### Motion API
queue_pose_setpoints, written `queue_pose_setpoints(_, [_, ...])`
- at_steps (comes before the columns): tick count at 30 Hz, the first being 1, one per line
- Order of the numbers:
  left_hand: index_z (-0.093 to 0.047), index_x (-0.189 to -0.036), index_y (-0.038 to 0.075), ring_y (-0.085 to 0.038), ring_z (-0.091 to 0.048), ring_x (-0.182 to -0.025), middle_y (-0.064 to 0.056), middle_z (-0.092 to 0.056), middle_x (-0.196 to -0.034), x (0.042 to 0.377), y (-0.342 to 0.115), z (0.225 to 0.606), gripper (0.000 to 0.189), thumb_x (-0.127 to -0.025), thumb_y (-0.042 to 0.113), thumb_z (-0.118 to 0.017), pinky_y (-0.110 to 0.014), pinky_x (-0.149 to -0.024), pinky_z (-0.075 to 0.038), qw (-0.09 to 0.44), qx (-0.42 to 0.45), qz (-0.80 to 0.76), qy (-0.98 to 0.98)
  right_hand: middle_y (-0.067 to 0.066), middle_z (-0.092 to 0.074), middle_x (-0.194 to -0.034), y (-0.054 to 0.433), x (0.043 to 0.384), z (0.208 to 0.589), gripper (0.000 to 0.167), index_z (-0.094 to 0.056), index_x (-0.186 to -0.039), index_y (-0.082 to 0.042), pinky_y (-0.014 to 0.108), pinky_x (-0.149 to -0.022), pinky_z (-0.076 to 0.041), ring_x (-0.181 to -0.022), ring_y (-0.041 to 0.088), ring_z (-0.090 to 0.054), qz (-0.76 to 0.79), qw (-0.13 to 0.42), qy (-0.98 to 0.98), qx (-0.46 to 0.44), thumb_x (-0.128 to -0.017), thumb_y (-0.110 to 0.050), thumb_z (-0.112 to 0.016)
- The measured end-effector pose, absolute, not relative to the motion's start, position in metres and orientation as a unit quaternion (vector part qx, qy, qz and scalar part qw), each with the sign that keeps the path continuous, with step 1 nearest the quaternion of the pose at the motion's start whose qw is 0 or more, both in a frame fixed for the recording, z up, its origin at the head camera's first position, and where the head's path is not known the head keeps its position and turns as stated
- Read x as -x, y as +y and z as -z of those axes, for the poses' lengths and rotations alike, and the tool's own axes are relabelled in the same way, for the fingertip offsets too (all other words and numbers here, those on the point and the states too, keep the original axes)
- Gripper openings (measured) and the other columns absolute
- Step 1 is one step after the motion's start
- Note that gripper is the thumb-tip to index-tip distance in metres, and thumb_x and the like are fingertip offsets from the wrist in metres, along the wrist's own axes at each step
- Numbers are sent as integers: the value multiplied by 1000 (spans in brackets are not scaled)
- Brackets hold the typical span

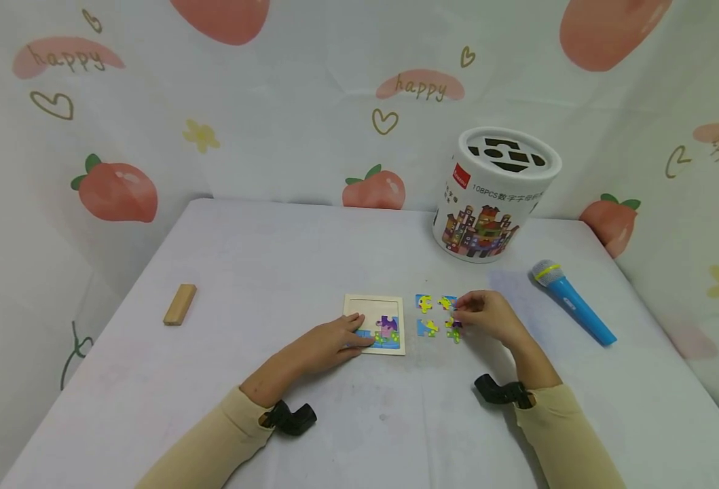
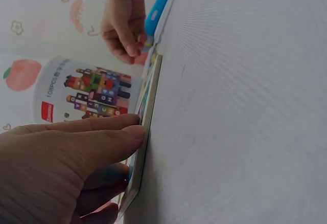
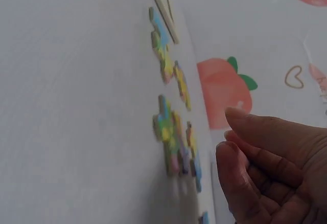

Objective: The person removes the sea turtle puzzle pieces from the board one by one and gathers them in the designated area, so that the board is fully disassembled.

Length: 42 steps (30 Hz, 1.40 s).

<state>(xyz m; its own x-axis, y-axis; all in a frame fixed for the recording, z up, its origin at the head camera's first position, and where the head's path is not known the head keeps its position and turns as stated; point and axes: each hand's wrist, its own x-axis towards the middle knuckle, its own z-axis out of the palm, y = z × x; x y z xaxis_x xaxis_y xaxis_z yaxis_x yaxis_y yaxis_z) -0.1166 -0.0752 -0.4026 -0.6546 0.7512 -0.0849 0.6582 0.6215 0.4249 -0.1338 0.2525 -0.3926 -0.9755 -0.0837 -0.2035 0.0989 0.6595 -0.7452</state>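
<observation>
A small wooden jigsaw tray [image 1: 404,339] lies mid-table, its lower part filled with blue, green and purple pieces. My left hand [image 1: 325,346] rests on its left side with fingers stretched out; the left wrist view has the thumb along the tray's edge [image 2: 148,116]. To the right of the tray are several loose jigsaw pieces [image 1: 423,303], coloured yellow, blue and green. Over the rightmost of these is my right hand [image 1: 492,316], thumb and fingertips apart. Nothing shows between those fingers in the right wrist view, where the pieces [image 3: 166,127] sit beside the hand.
A white tub [image 1: 481,197] with a lid of cut-out shapes stands at the back right. Nearer the right edge lies a blue toy microphone [image 1: 573,302]. One wooden block [image 1: 180,304] is on the left side. Behind the table hangs a peach-patterned cloth [image 1: 286,115].
</observation>
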Motion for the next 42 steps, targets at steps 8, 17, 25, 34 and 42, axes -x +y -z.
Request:
queue_pose_setpoints(8, [-59, -128, 18, -31, -31, -139, -14, -38, -146, 117, -73, 402, 35, -94, 23, -56, -46, -109, -33, 132, -401, -185, 887, 12, -66, -90, 231, 143, 388, 28, -65, -105, 4, 22, -63, -48, -76, 14, -56, 420, 103, 901, 42, -85, -17, -68])
queue_pose_setpoints(17, [-57, -130, 20, -33, -31, -138, -15, -37, -146, 118, -65, 399, 36, -94, 25, -55, -46, -109, -32, 142, -405, -182, 885, 13, -68, -99, 201, 151, 392, 30, -66, -110, 1, 21, -70, -50, -84, 16, -58, 484, 120, 864, 75, -86, -16, -67])
queue_pose_setpoints(25, [-57, -130, 21, -33, -31, -138, -17, -35, -148, 118, -56, 397, 36, -95, 23, -55, -46, -109, -33, 155, -401, -171, 886, 12, -68, -99, 178, 157, 393, 30, -67, -109, -1, 24, -74, -49, -85, 16, -58, 471, 126, 866, 113, -84, -17, -70])
queue_pose_setpoints(34, [-60, -127, 17, -35, -33, -137, -22, -36, -145, 119, -55, 401, 33, -93, 19, -56, -46, -106, -37, 134, -418, -173, 882, 12, -67, -99, 159, 153, 402, 28, -67, -105, 0, 33, -82, -52, -88, 18, -61, 425, 126, 885, 140, -81, -13, -72])
queue_pose_setpoints(42, [-61, -126, 16, -36, -32, -137, -22, -36, -145, 117, -56, 404, 33, -93, 16, -56, -47, -106, -36, 135, -414, -185, 881, 8, -65, -98, 156, 148, 402, 22, -68, -99, -2, 29, -77, -49, -83, 15, -56, 384, 136, 900, 154, -80, -10, -73])
